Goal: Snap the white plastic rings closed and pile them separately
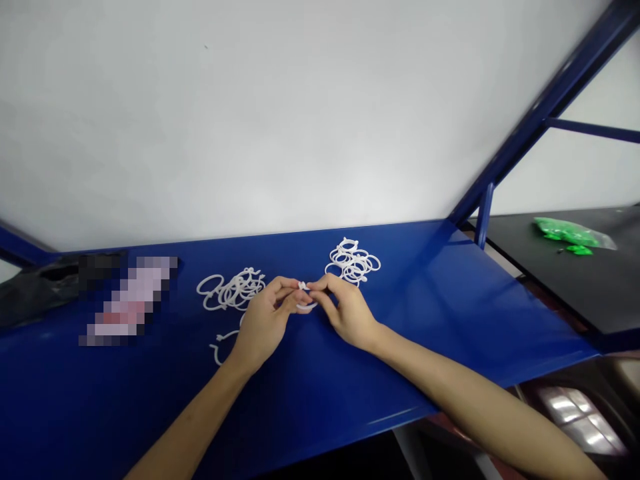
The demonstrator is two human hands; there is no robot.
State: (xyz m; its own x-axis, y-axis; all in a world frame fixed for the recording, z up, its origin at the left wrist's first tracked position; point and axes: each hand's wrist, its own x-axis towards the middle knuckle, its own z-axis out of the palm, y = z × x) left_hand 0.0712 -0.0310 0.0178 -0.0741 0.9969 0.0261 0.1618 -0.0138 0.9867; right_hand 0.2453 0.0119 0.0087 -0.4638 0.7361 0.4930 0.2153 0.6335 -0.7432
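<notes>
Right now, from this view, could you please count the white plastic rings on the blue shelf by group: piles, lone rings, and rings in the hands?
Piles of white plastic rings: 2
Lone ring beside the left hand: 1
Ring pinched by both hands, with the right hand: 1
Total: 4 groups

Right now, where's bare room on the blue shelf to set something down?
Free: the blue metal shelf right of the right hand and right ring pile, and front-left below the pixelated item. Crowded: around the left hand, among the left ring pile, the stray ring and the white ring both hands pinch.
</notes>
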